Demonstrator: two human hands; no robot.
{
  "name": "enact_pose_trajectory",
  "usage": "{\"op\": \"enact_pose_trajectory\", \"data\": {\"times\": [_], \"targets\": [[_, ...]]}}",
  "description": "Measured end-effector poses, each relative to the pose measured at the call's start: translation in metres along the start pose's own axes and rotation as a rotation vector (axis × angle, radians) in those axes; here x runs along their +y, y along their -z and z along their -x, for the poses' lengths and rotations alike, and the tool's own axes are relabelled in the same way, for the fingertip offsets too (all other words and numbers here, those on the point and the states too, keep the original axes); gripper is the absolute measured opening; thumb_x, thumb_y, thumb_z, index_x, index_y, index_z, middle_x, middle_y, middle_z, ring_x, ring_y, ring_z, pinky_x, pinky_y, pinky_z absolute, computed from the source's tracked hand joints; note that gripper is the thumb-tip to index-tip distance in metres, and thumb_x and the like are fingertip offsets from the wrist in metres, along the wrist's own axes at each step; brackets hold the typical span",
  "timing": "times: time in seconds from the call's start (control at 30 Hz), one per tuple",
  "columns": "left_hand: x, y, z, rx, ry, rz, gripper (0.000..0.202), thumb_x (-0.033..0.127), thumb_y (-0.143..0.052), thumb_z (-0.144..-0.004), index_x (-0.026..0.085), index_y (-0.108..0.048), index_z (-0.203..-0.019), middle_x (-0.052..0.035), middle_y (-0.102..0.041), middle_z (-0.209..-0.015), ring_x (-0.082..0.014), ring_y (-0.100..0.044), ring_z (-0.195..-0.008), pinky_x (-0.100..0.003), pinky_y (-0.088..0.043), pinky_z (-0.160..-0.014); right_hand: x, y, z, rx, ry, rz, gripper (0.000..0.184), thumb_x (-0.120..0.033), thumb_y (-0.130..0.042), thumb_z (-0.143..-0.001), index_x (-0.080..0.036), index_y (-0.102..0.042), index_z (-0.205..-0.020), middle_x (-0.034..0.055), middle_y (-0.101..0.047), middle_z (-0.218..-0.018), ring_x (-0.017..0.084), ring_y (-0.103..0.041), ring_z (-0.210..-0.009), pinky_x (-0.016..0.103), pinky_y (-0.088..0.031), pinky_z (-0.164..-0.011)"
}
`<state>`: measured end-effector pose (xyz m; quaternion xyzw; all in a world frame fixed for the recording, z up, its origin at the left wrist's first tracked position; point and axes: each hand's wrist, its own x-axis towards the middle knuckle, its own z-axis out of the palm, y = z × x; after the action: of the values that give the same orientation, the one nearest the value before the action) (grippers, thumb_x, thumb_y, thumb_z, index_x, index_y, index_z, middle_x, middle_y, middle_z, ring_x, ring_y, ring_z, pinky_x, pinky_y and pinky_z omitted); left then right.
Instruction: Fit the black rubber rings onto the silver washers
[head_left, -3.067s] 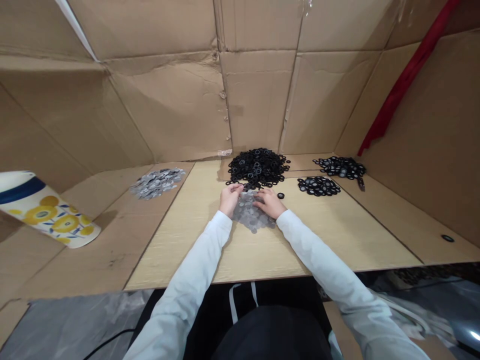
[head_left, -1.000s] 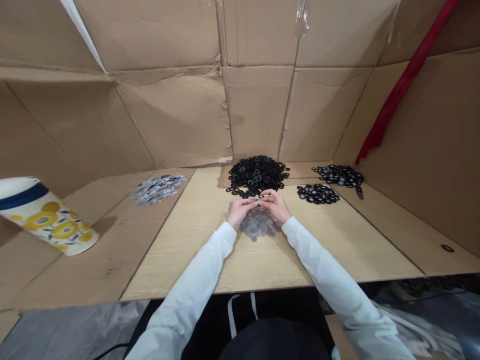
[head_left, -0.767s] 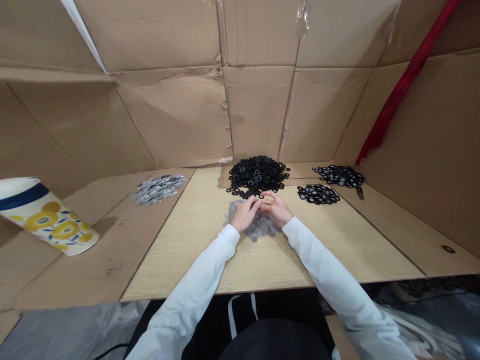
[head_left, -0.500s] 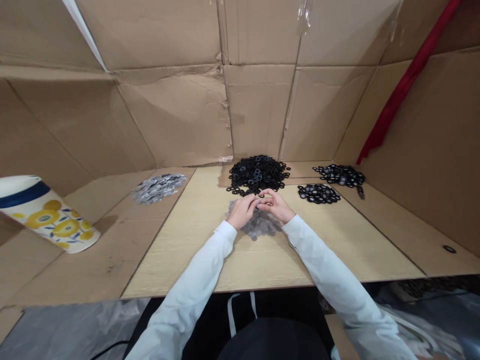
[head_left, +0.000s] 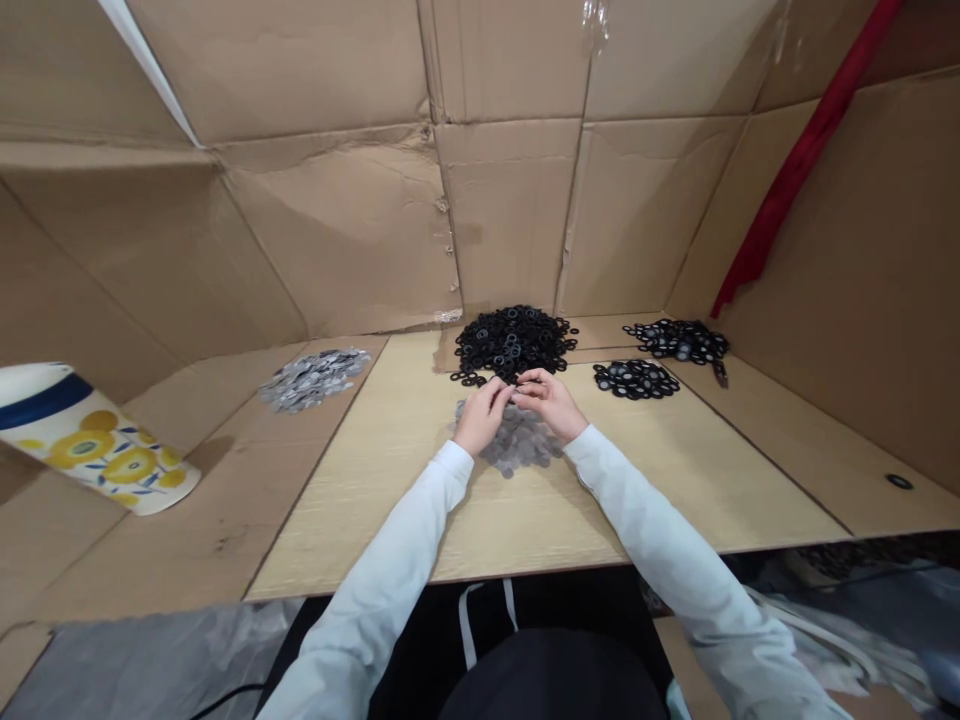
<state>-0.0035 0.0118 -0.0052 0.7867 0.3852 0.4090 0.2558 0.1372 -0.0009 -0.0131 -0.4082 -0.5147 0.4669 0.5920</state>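
My left hand [head_left: 481,414] and my right hand [head_left: 546,400] meet fingertip to fingertip above a flat pile of grey discs [head_left: 517,450] on the wooden board [head_left: 420,470]. Both hands pinch a small part between them; it is too small to name. Just beyond the fingers lies a big heap of black rings [head_left: 511,340]. Both sleeves are white.
A second pile of grey discs [head_left: 315,372] lies on the left cardboard. Two piles of black rings with grey centres [head_left: 636,378] [head_left: 681,340] sit to the right. A flowered paper cup [head_left: 90,440] lies at far left. One lone black ring [head_left: 897,481] lies far right. Cardboard walls surround the board.
My hands came off the grey disc pile, rose slightly and joined at the fingertips, and have stayed pinched together. The view has shifted a little.
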Motion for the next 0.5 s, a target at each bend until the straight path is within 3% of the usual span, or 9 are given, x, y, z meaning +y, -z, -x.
{"op": "enact_pose_trajectory", "data": {"times": [0.1,0.23,0.4,0.5], "targets": [[0.0021,-0.0046,0.0012,0.031,0.084,0.143,0.03,0.042,-0.041,-0.085,0.019,-0.048,-0.068,0.0028,-0.045,-0.058,-0.0108,-0.041,-0.058,-0.022,-0.034,-0.058,-0.0007,-0.004,0.0024,0.029,-0.095,-0.181,0.044,-0.033,-0.076,-0.049,-0.021,-0.049,-0.082,-0.0039,-0.059,-0.067,0.011,-0.057,-0.063,0.028,-0.047,-0.066],[0.004,-0.0099,0.0042,0.033,0.183,0.246,0.029,0.043,-0.043,-0.083,0.019,-0.046,-0.068,0.0037,-0.044,-0.057,-0.0105,-0.041,-0.057,-0.021,-0.034,-0.058,0.0016,-0.0079,0.0043,0.064,-0.121,-0.222,0.049,-0.037,-0.078,-0.045,-0.021,-0.047,-0.08,-0.0025,-0.061,-0.069,0.012,-0.057,-0.064,0.029,-0.048,-0.066],[0.0045,-0.0082,0.0045,0.076,0.065,0.099,0.027,0.037,-0.04,-0.086,0.018,-0.045,-0.068,0.0025,-0.046,-0.062,-0.0108,-0.042,-0.061,-0.022,-0.033,-0.061,0.0008,-0.0063,0.0025,0.04,-0.073,-0.106,0.046,-0.037,-0.074,-0.049,-0.022,-0.044,-0.08,-0.0046,-0.058,-0.064,0.01,-0.054,-0.059,0.025,-0.043,-0.059],[0.0045,-0.0035,0.0035,0.029,-0.054,-0.031,0.026,0.034,-0.036,-0.088,0.018,-0.046,-0.07,0.0005,-0.047,-0.066,-0.0126,-0.045,-0.066,-0.024,-0.034,-0.064,-0.0043,0.0008,0.0021,-0.038,-0.007,0.037,0.041,-0.033,-0.07,-0.052,-0.022,-0.041,-0.079,-0.0068,-0.056,-0.059,0.009,-0.049,-0.054,0.024,-0.039,-0.055]]}}
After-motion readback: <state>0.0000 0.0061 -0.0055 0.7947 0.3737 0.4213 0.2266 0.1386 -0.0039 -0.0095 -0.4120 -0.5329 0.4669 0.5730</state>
